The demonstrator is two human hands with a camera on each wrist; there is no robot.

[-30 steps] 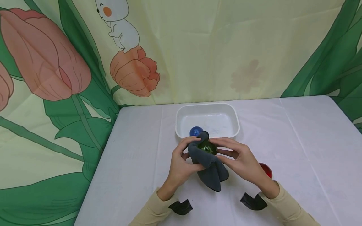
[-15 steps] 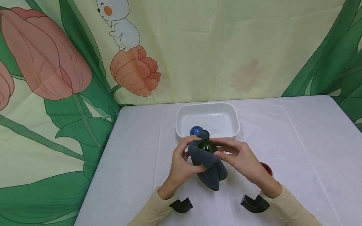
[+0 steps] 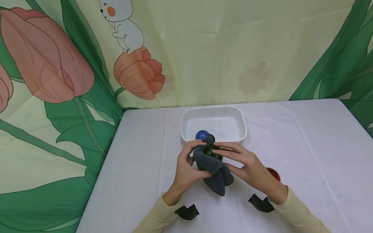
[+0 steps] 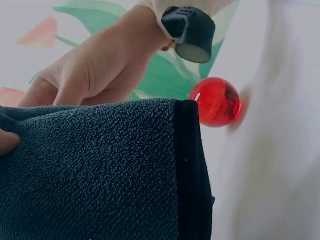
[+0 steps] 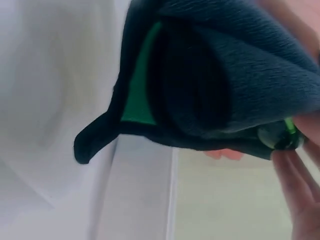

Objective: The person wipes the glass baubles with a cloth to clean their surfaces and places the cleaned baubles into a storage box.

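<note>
Above the table, near the white tub, my left hand (image 3: 188,163) grips a dark grey cloth (image 3: 214,170) wrapped round a green glass ball (image 3: 211,150). My right hand (image 3: 233,158) holds that ball from the right, fingers laid over its top and thumb below. In the left wrist view the cloth (image 4: 100,170) fills the lower frame, with the right hand (image 4: 95,70) behind it. From the right wrist, the cloth (image 5: 225,75) hangs in folds, a sliver of the green ball (image 5: 286,134) shows at its edge, and my fingertips (image 5: 295,185) touch it.
A white tub (image 3: 186,124) stands just beyond my hands, with a blue ball (image 3: 201,134) inside at its near left corner. A red ball (image 3: 274,173) lies on the white tablecloth behind my right wrist, also in the left wrist view as the red ball (image 4: 216,101). A flowered curtain hangs behind the table.
My right fingers have slid further left over the green ball, covering more of it. The left hand and cloth have barely shifted.
</note>
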